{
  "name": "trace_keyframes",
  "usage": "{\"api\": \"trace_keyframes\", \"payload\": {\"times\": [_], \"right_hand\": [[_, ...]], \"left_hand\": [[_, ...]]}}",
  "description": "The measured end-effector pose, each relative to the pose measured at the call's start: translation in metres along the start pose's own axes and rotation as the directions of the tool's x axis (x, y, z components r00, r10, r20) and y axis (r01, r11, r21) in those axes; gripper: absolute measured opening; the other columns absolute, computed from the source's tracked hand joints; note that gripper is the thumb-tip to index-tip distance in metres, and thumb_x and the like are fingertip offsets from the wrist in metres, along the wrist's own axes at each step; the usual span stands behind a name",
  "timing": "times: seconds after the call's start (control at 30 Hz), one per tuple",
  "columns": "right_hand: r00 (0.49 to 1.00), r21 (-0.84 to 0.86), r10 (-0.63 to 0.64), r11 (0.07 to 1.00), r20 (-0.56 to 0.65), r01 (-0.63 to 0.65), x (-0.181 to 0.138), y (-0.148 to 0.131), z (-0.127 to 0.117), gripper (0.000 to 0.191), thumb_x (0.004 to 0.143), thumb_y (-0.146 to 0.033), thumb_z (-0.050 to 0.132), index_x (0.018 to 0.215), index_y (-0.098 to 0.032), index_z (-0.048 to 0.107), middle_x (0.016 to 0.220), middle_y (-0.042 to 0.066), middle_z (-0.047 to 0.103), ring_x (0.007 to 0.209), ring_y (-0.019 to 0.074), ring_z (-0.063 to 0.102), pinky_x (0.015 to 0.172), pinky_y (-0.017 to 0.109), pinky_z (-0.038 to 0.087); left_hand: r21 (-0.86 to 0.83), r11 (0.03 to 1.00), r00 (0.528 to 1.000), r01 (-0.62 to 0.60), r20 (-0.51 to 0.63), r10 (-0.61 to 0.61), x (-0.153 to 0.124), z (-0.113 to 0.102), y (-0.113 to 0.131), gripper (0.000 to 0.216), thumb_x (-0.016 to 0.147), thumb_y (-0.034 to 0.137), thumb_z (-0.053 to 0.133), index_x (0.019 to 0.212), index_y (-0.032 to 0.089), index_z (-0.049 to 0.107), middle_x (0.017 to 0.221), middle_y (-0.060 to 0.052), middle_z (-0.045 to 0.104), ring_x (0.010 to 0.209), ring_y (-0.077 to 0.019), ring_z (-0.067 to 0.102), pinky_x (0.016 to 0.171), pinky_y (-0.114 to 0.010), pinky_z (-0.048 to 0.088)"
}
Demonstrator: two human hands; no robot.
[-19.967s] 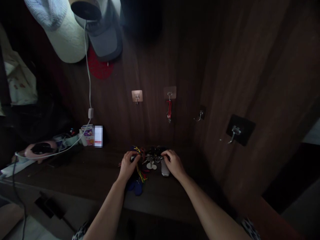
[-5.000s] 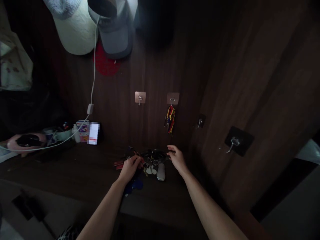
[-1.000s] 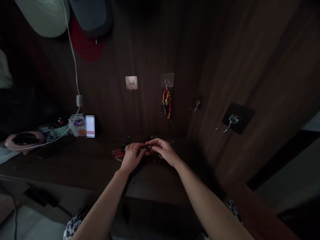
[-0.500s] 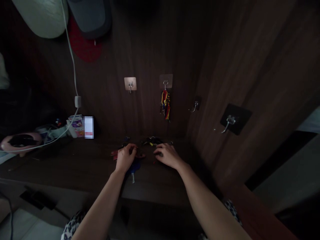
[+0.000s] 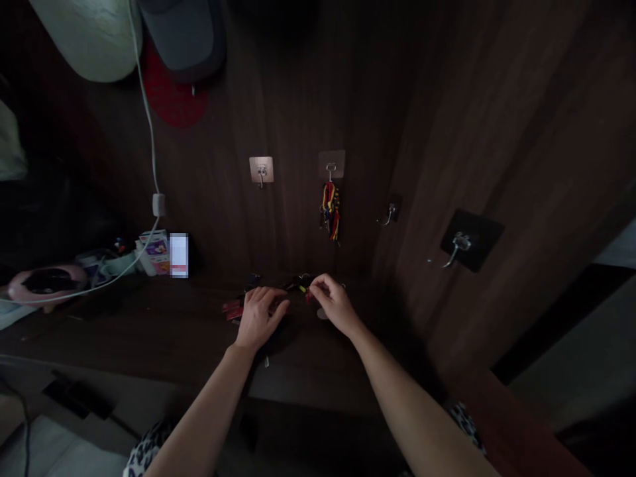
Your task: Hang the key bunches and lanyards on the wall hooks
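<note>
My left hand [image 5: 259,317] is low over the dark shelf, its fingers stretched out and thumb apart, holding nothing that I can see. Beneath and beside it lie a red strap-like item [image 5: 232,309] and, nearer me, the tip of a key [image 5: 267,362]; the rest of that key is covered by the hand. My right hand [image 5: 334,303] pinches a small red cord-like piece [image 5: 309,294] between thumb and fingertips. A pale round disc [image 5: 322,313] shows just below this hand. Behind both hands sits a dark bunch with metal rings and a yellow-green bit [image 5: 303,289].
A red, yellow and black braided cord bundle [image 5: 330,211] hangs from a wall hook. Other hooks include a bare one on a clear pad [image 5: 261,170] and one on a black pad [image 5: 462,244]. Boxes [image 5: 158,252], a pink-rimmed item [image 5: 47,283] and a white cable [image 5: 148,126] are at left.
My right hand has closed into a pinch on the small red piece and lifted slightly. My left hand has opened and shifted a little right, now covering the blue part of the key.
</note>
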State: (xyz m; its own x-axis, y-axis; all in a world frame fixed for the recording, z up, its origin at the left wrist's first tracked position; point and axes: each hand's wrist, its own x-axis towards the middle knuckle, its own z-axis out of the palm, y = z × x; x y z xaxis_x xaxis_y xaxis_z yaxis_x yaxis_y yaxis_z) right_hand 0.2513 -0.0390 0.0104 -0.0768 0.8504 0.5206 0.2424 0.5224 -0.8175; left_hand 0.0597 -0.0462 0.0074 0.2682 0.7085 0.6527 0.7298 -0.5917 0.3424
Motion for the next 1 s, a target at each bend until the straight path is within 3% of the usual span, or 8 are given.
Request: {"api": "trace_keyframes", "payload": {"times": [0.13, 0.27, 0.47, 0.77, 1.0], "right_hand": [[0.998, -0.098, -0.049, 0.994, 0.033, 0.052, -0.006, -0.012, 0.013, 0.013, 0.085, -0.034, 0.044, 0.082, -0.023, 0.05, 0.069, -0.002, 0.056, 0.065, 0.013, 0.056, 0.064, 0.025, 0.044], [0.995, -0.186, -0.077, 0.979, 0.061, 0.087, -0.011, -0.017, 0.022, 0.012, 0.086, -0.033, 0.043, 0.082, -0.024, 0.051, 0.071, -0.002, 0.058, 0.068, 0.013, 0.056, 0.066, 0.024, 0.043], [0.991, -0.087, -0.025, 0.996, 0.13, 0.036, -0.014, -0.012, 0.029, 0.011, 0.087, -0.032, 0.042, 0.083, -0.024, 0.049, 0.061, -0.006, 0.052, 0.05, 0.0103, 0.052, 0.057, 0.022, 0.041], [0.997, -0.072, 0.001, 0.997, 0.077, 0.005, -0.014, -0.009, 0.033, 0.011, 0.086, -0.032, 0.044, 0.081, -0.024, 0.049, 0.064, -0.005, 0.052, 0.051, 0.0099, 0.053, 0.055, 0.023, 0.041], [0.985, 0.026, 0.084, 0.996, 0.148, -0.089, -0.015, -0.004, 0.038, 0.012, 0.086, -0.035, 0.042, 0.09, -0.024, 0.045, 0.061, -0.006, 0.049, 0.044, 0.0096, 0.046, 0.042, 0.02, 0.035]], "left_hand": [[-0.007, 0.996, 0.996, -0.085, 0.04, 0.085, 0.0, 0.0, 0.006, 0.025, 0.081, 0.042, 0.052, 0.096, 0.023, 0.061, 0.088, -0.003, 0.065, 0.088, -0.0191, 0.055, 0.086, -0.035, 0.036], [-0.022, 0.99, 0.989, -0.138, 0.057, 0.139, 0.0, 0.003, 0.005, 0.019, 0.083, 0.037, 0.051, 0.088, 0.022, 0.061, 0.083, -0.002, 0.065, 0.084, -0.0175, 0.057, 0.086, -0.035, 0.037], [-0.011, 0.993, 0.992, -0.119, 0.047, 0.12, 0.0, 0.004, 0.002, 0.02, 0.086, 0.031, 0.045, 0.08, 0.02, 0.06, 0.072, -0.002, 0.062, 0.075, -0.0165, 0.056, 0.08, -0.035, 0.038], [-0.063, 0.985, 0.986, -0.158, 0.04, 0.161, -0.001, 0.009, 0.001, 0.016, 0.081, 0.032, 0.053, 0.077, 0.02, 0.061, 0.073, -0.001, 0.063, 0.073, -0.0159, 0.057, 0.079, -0.034, 0.039], [-0.04, 0.997, 0.998, -0.063, -0.006, 0.062, 0.0, 0.009, -0.005, 0.017, 0.084, 0.031, 0.048, 0.078, 0.019, 0.059, 0.075, -0.002, 0.063, 0.076, -0.0169, 0.056, 0.075, -0.032, 0.039]]}}
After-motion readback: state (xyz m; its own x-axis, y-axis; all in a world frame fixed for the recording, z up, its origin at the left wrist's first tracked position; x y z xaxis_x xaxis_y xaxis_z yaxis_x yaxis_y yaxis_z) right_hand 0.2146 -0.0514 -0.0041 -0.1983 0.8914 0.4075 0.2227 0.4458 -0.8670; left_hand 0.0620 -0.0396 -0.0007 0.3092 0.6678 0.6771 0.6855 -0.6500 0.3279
